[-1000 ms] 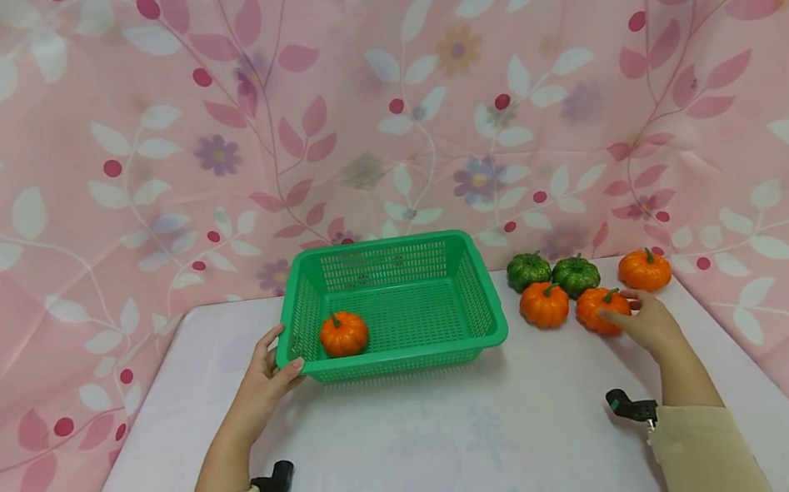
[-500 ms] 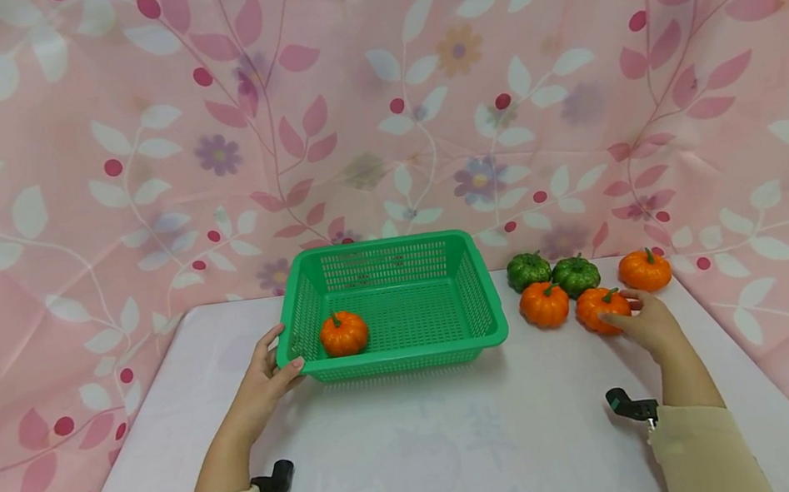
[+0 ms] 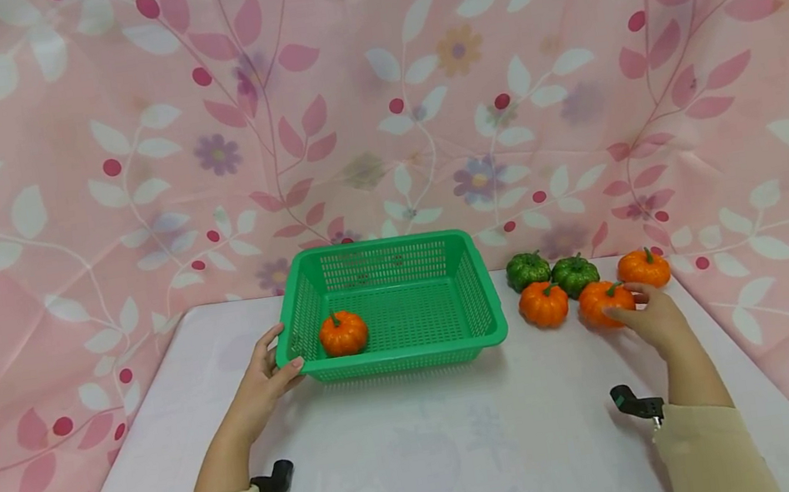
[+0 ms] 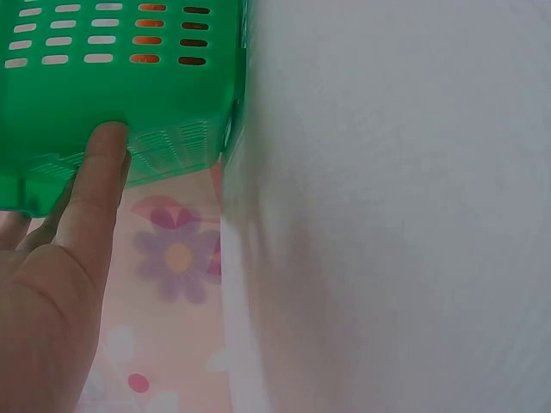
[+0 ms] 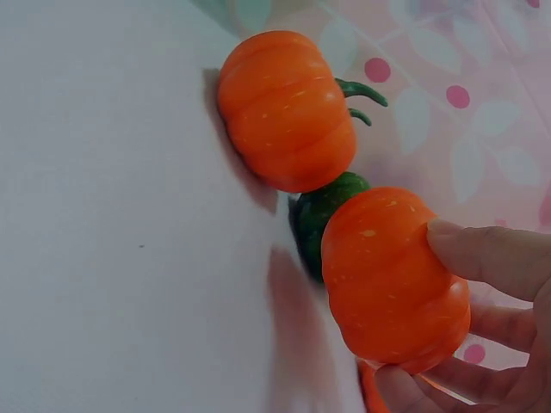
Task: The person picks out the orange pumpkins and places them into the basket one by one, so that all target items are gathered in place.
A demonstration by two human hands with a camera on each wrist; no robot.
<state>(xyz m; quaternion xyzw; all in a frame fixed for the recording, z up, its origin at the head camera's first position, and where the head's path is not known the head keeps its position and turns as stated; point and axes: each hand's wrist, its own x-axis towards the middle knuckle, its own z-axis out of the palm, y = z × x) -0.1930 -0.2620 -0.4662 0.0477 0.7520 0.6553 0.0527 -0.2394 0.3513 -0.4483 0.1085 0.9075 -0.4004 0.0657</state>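
Observation:
My right hand [image 3: 660, 318] grips a small orange pumpkin [image 3: 602, 307] by its right side. In the right wrist view that pumpkin [image 5: 387, 280] sits between the thumb and fingers, with a shadow on the tablecloth beside it. At its left are another orange pumpkin [image 3: 543, 306] and two green pumpkins [image 3: 575, 276] [image 3: 528, 271]. A further orange pumpkin [image 3: 643, 269] lies behind it to the right. My left hand [image 3: 261, 386] holds the near left corner of a green plastic basket [image 3: 395, 355], thumb on its front. One orange pumpkin [image 3: 343, 334] rests inside the basket, at left.
A white cloth covers the table [image 3: 423, 452]. The basket and loose pumpkins stand along its far edge, close to a pink floral curtain [image 3: 361, 116]. Black wrist cameras [image 3: 273, 479] stick out inward from both sleeves.
My right hand and the orange pumpkin it grips have shifted slightly up and to the right in the head view. The left hand and basket stay put.

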